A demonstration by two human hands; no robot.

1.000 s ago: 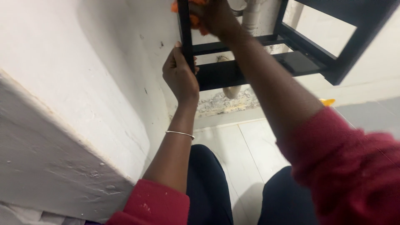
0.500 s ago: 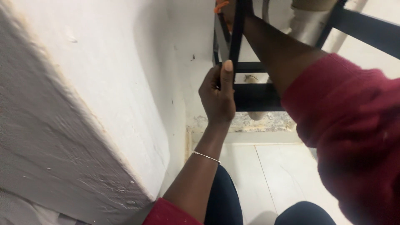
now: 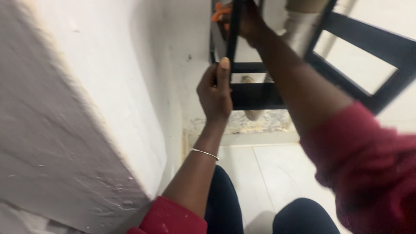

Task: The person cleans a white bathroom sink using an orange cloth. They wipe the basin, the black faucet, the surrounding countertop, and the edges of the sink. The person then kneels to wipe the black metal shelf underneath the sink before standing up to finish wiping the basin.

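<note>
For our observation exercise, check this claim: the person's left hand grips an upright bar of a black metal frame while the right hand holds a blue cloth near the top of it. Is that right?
One detail is wrong: the cloth is orange, not blue, as the head view shows. The rest stands: the left hand has its grip on an upright bar of the black metal frame, and the right hand holds the cloth near the top.

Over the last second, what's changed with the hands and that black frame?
The left hand slid higher on the black metal frame's upright bar, thumb now pressed along it. The right hand stayed up top against the bar with the orange cloth. The left grip never let go.
</note>
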